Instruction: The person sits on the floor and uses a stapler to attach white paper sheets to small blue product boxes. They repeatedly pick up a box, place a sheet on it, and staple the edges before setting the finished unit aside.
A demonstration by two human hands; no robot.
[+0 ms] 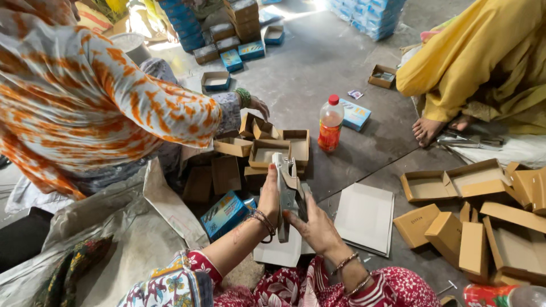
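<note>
Two hands of yours met at the centre of the view, both on a grey metal stapler (pixel 287 193) that stood nearly upright over a flat white card sheet (pixel 278 250). Your left hand (pixel 269 196) was clasped around the stapler's left edge, thumb up along the body, beaded bangles at the wrist. Your right hand (pixel 315 224) pressed against its right side with the fingers (pixel 296 216) spread and curled onto the metal, so it too was gripping rather than loose. At 12 o'clock from the stapler, just beyond its tip, sat a cluster of open brown cardboard trays (pixel 272 149). At 1 o'clock stood a plastic bottle (pixel 330 123) of orange drink with a red cap, and just past it lay a blue box (pixel 356 113). At 3 o'clock a stack of white sheets (pixel 365 216) lay on the floor, and farther that way a heap of folded brown boxes (pixel 478 222). At 9 o'clock, near your left wrist, rested a blue printed carton (pixel 223 213). A co-worker in an orange-patterned top at 10 o'clock reached a hand (pixel 257 106) toward the trays, while another person in yellow sat at 2 o'clock with a bare foot (pixel 426 131) on the concrete.
</note>
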